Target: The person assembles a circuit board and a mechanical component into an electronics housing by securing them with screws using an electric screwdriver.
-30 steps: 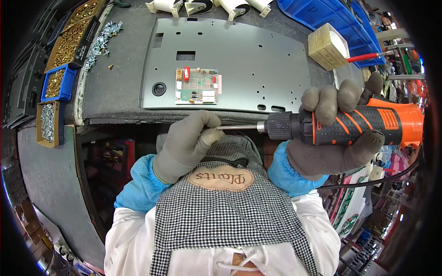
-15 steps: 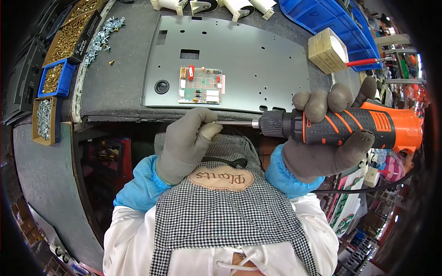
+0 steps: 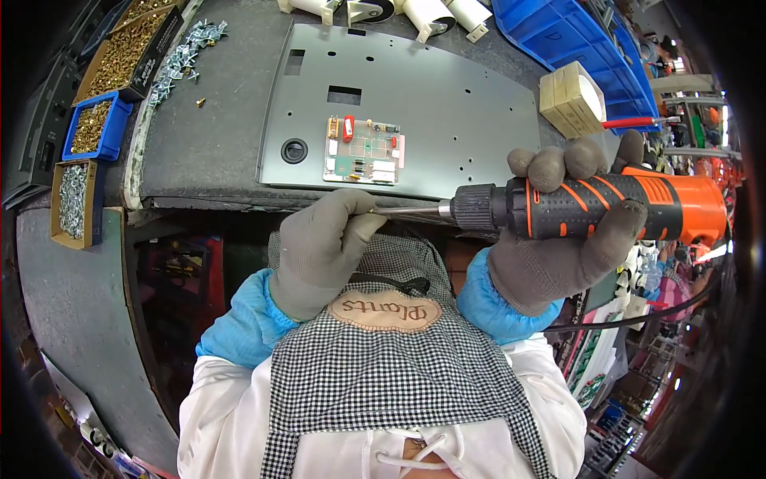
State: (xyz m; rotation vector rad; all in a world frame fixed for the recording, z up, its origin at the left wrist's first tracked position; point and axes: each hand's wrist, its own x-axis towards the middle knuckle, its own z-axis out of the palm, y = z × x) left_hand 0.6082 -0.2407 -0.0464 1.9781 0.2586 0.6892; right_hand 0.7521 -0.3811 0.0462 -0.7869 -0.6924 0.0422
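My right hand (image 3: 558, 231), in a grey glove, is wrapped round an orange and black electric screwdriver (image 3: 590, 209) held level, its bit pointing left. The tip of the long bit (image 3: 411, 211) meets the fingertips of my gloved left hand (image 3: 323, 247). Thumb and forefinger there pinch a tiny brass-coloured screw (image 3: 373, 211) at the bit's end, mostly hidden by the glove. Just beyond the hands, a grey metal panel (image 3: 423, 96) lies on the bench. On its near part sits a small circuit board (image 3: 365, 150) with red, white and black components.
Brass screws fill a box (image 3: 132, 52) and a blue tray (image 3: 120, 132) at the left; silver screws fill another box (image 3: 73, 203). Loose silver fasteners (image 3: 187, 60) lie on the bench. White casters (image 3: 371, 9), a cardboard block (image 3: 570, 100) and a blue bin (image 3: 570, 36) stand behind.
The bench, panel and board have shifted slightly right in the view. The screwdriver's rear end sits a little higher, while both hands keep their grip near the same spot.
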